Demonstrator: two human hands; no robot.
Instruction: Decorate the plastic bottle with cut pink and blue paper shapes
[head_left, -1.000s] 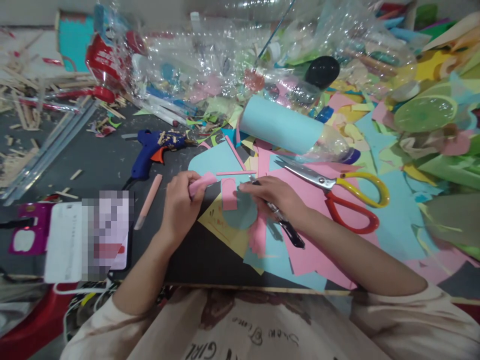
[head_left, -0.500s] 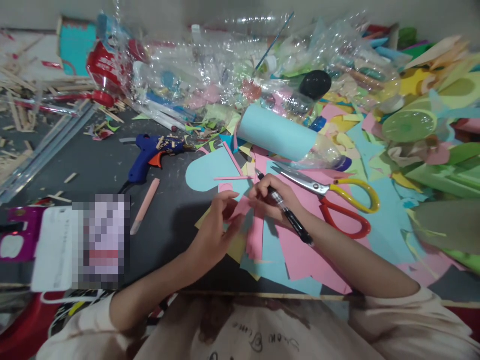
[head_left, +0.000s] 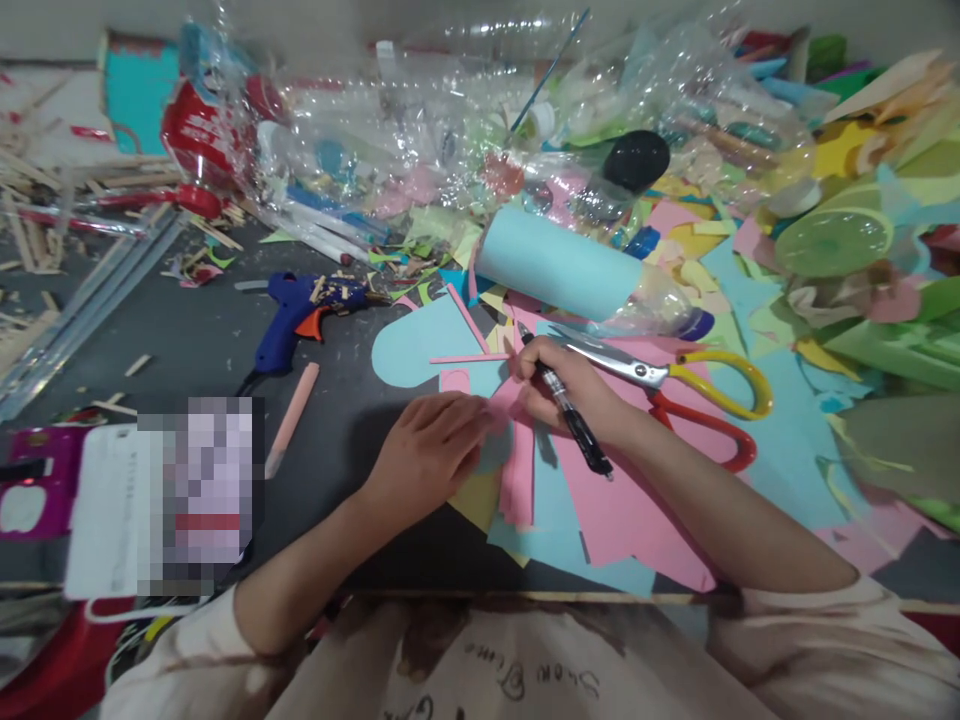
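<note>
My left hand (head_left: 431, 445) is closed, back upward, with its fingertips pinching a small piece of pink paper (head_left: 504, 408). The fingers of my right hand (head_left: 566, 390) wrap round a black pen (head_left: 581, 430), whose tip points up and away from me. The right fingertips also meet the paper's other edge. Under the hands lie a strip of pink paper (head_left: 517, 480) and pink sheets (head_left: 611, 510). Just beyond is a rounded light-blue paper shape (head_left: 405, 345) with thin pink strips near it. Scissors (head_left: 649, 372) with yellow and red handles rest beside my right hand.
A blue glue gun (head_left: 281, 325) lies to the left, with a pinkish stick (head_left: 292, 415) nearer me. A plastic bottle wrapped in light-blue paper (head_left: 559, 265) lies behind the hands. Plastic bottles and paper scraps crowd the back and right. A power bank-like white block (head_left: 101, 510) sits front left.
My left hand has turned from a side-on pinch to back upward, fingers extended over the pink paper. The paper and my right hand have shifted slightly right. The whole view has moved a little.
</note>
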